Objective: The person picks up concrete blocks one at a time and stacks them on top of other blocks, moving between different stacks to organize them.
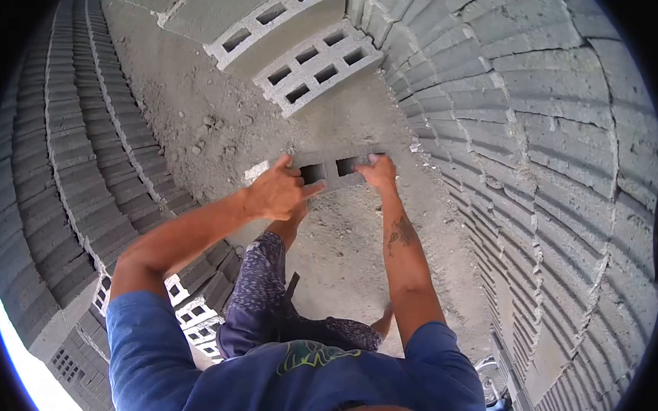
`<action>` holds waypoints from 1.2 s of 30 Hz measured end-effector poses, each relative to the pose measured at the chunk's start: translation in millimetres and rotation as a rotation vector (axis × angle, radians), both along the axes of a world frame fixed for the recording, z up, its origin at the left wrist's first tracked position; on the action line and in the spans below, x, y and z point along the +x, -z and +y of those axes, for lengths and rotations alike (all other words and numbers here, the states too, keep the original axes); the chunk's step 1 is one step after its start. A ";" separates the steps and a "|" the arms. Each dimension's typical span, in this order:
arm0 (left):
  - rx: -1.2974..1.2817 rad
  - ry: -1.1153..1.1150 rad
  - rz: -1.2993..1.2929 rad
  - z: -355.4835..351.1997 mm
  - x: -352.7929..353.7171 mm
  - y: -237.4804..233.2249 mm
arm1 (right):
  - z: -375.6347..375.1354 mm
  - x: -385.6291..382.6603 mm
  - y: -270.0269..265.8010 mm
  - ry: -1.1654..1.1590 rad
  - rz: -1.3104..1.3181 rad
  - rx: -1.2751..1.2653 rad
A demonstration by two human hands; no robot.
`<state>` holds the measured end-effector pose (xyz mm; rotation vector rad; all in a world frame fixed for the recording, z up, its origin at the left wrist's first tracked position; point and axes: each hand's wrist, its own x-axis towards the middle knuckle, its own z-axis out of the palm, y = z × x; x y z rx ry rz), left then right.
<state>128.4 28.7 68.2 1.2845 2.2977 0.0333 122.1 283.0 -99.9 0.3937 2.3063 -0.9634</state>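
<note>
A grey hollow concrete block (332, 174) is held between my two hands in front of my legs, its dark openings facing up toward me. My left hand (277, 191) grips its left end, with one finger lying along the near side. At the other end my right hand (378, 171) has its fingers hooked over the edge by the right opening. Part of the block's left side is hidden behind my left hand. Whether its underside touches the ground cannot be made out.
More hollow blocks (317, 65) stand ahead in a row. A tall wall of stacked blocks (560, 135) rises on the right, and another stack (67, 157) lines the left. Dusty ground (341, 265) with loose rubble (211, 123) lies between them.
</note>
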 end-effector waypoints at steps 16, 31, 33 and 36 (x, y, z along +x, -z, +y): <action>0.503 -0.795 0.181 -42.8 -58.8 292.4 | -30.4 -199.5 158.7 -0.409 0.462 0.590; 0.190 -0.746 0.171 -52.0 -148.9 308.1 | -53.3 -219.5 144.6 -0.487 0.186 0.728; 0.217 -0.738 0.146 -54.3 -148.2 308.7 | -53.7 -214.2 148.2 -0.477 0.164 0.710; 0.349 -0.716 0.232 -60.7 -143.9 307.7 | -55.6 -205.4 141.4 -0.476 0.226 0.668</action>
